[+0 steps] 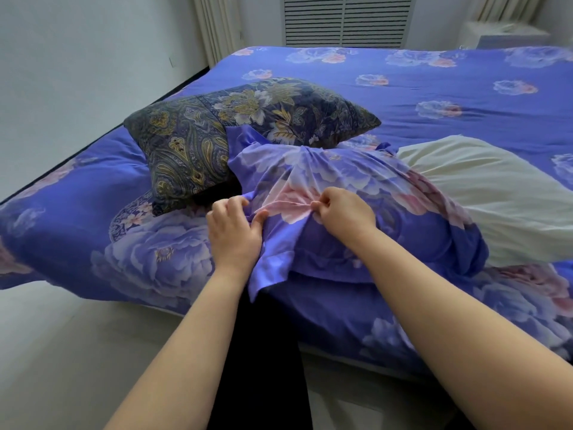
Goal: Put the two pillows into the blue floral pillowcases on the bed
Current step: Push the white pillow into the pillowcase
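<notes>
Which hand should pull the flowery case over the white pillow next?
Probably the right hand. It already pinches the bunched pillowcase and is nearer the uncovered end of the white pillow. The left hand grips the case's far-side edge, better for steadying.

Both bare forearms reach forward over the bed's near edge (217, 308). The left hand (234, 231) lies knuckles up, fingers curled and thumb pinching fabric. Just right of it, the right hand (344, 214) is fisted, fingertips (319, 203) pinching the same gathered fabric.
</notes>
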